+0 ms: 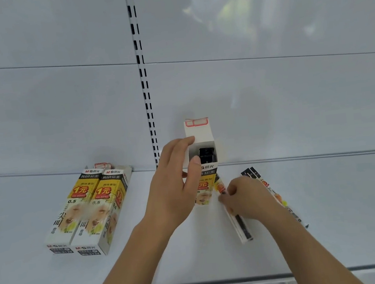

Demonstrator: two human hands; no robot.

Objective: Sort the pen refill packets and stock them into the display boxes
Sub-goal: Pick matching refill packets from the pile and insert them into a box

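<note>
Our left hand (175,185) grips the open box (204,163); our right hand (246,195) pinches a refill packet (236,220).
Bare shelf (194,253) lies between us and the two boxes (87,211) lying left.

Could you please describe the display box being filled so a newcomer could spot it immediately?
On the white shelf, right of the slotted upright, stands the white-and-yellow cardboard display box, gripped by the left hand. Unlike the two closed boxes lying left, its top flap is open.

Left hand (175,185) grips open display box (204,161) upright on shelf (193,246); right hand (246,195) pinches refill packet (236,220); two closed boxes (84,212) lie left.
</note>
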